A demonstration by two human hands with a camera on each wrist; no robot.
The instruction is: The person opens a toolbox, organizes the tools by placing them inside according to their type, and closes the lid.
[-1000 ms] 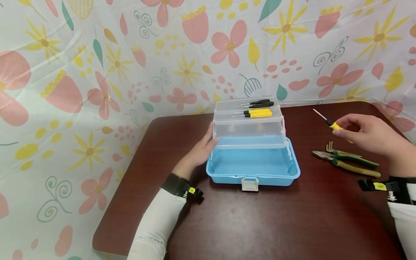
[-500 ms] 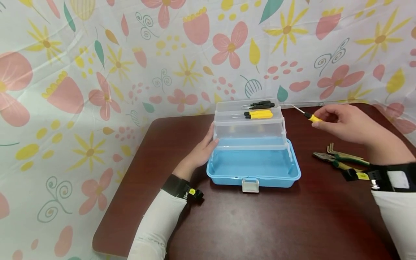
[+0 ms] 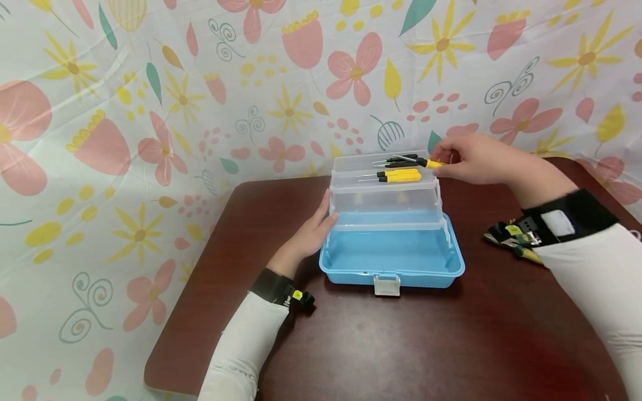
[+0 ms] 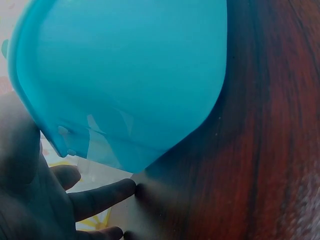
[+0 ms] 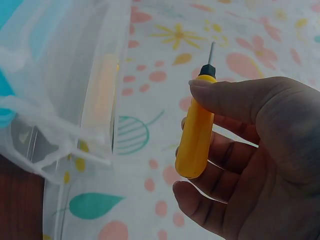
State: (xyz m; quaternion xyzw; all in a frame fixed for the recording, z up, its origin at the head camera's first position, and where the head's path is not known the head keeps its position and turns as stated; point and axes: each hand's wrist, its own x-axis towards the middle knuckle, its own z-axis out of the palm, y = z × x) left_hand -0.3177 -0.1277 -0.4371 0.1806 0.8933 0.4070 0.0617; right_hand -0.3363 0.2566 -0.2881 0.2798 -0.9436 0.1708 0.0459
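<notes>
My right hand pinches a screwdriver by its yellow handle, between thumb and fingers. Its metal shaft points left over the top tray of the blue toolbox. The toolbox stands with its clear trays raised. Black-handled screwdrivers lie in the top tray, and yellow-handled screwdrivers in the one below. At the box's left side my left hand rests with fingers extended and the thumb at the edge. In the left wrist view, the blue side wall is beside the fingers.
Pliers lie on the dark wooden table to the right, partly hidden by the right wrist strap. The hex keys seen beside them earlier are covered. A flowered cloth hangs behind the table.
My right hand has carried the yellow-handled screwdriver left and away from me, from above the pliers to the raised top tray. My left hand has stayed at the toolbox's side.
</notes>
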